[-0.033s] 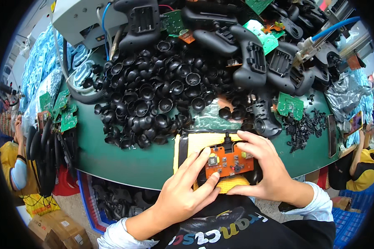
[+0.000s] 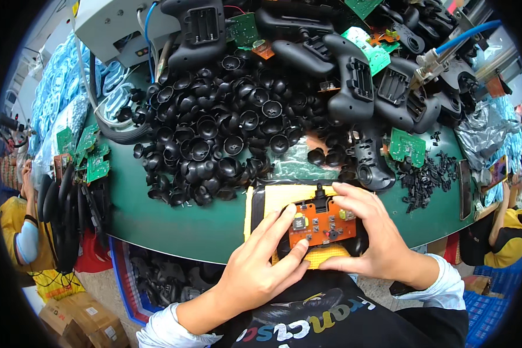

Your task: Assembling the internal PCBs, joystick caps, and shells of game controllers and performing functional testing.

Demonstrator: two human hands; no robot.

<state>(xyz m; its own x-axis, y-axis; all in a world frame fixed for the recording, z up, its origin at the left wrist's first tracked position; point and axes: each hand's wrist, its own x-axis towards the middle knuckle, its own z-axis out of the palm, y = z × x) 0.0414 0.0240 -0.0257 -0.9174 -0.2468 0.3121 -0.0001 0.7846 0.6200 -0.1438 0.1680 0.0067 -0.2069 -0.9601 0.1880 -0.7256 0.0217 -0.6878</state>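
Left hand (image 2: 256, 268) and right hand (image 2: 378, 238) apparently grip orange circuit board (image 2: 323, 228) near lettered shirt (image 2: 354, 325).

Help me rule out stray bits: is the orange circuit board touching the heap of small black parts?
Apart. The head view shows bare green tabletop between the orange circuit board and the heap of small black parts lying farther right.

Green table (image 2: 151, 217) — grey floor (image 2: 103, 283)
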